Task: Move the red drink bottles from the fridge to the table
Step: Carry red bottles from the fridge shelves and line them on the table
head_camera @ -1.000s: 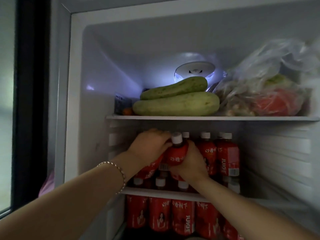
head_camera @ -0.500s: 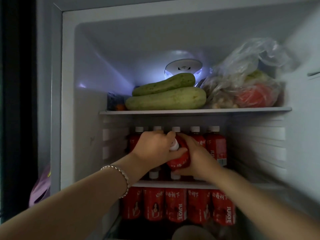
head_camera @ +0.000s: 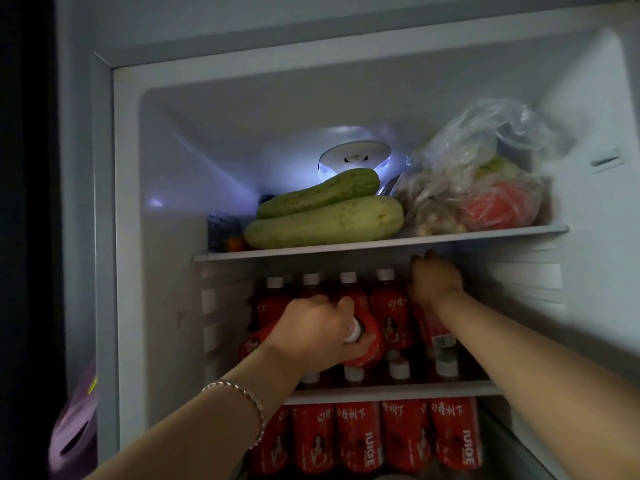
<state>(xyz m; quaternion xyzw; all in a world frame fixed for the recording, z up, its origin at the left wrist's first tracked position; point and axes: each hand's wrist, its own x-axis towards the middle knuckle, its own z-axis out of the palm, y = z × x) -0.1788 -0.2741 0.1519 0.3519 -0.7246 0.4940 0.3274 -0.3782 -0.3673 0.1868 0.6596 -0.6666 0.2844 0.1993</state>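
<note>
My left hand is curled round a tilted red plastic drink bottle with a white cap, and the cap pokes out between fingers and thumb. A second tilted red bottle lies against the left side of that hand; I cannot tell whether the fingers hold it too. My right hand is higher and to the right, over the top of the rightmost upright red bottle, just under the white fridge shelf. Its fingers are mostly hidden, so I cannot tell whether they grip. Between the hands stand other upright red bottles, all inside the fridge. Below both hands runs a lower row of red bottles. Above them lie two pale green squashes and, over the right hand, a clear plastic bag of vegetables. A beaded silver bracelet circles the left wrist.
</note>
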